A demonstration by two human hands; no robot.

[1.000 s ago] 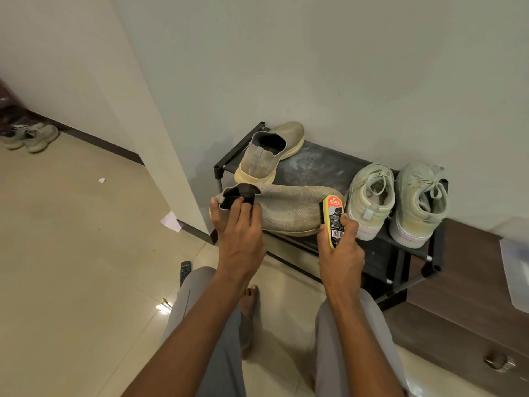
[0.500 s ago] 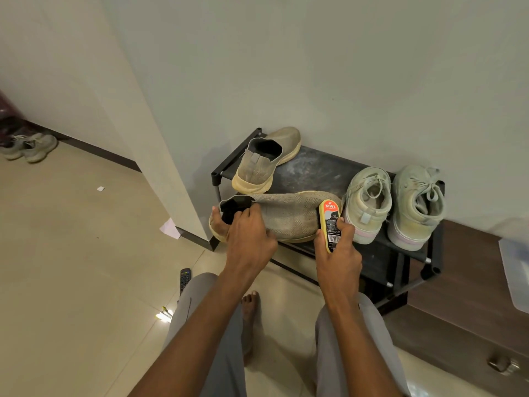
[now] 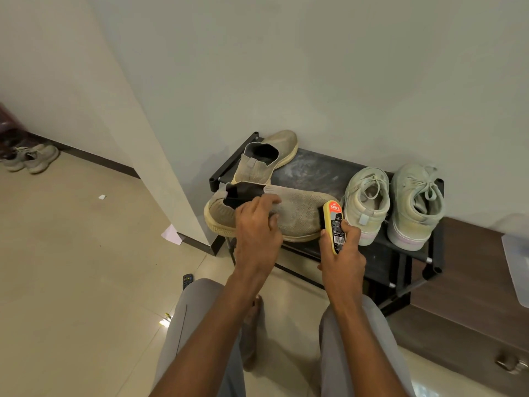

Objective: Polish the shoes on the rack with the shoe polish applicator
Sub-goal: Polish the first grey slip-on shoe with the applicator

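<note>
I see a tan slip-on shoe (image 3: 297,213) lying on its side along the front edge of the black rack (image 3: 320,173), in the middle of the frame. My left hand (image 3: 257,224) rests on the heel end, near the dark opening, with the fingers curled over the knit top. I think it is there to keep the shoe from sliding while it gets rubbed.

My right hand (image 3: 342,253) grips the yellow shoe polish applicator (image 3: 333,224), fingers wrapped around its lower half. The applicator stands almost upright, with the red label end on top. Its dark sponge side is pressed against the toe of the shoe. So the shoe sits between my two hands, left hand at the heel and right hand at the toe. I think the shoe is turned sideways so the sponge can reach its side and top easily.

The other tan shoe (image 3: 266,159) sits behind it, toward the wall, with its opening facing me. Two pale green sneakers (image 3: 395,204) stand on the right side of the rack, just beside the applicator. I cannot tell whether they have been polished yet.

A small remote (image 3: 187,280) lies on the floor in the lower middle.
</note>
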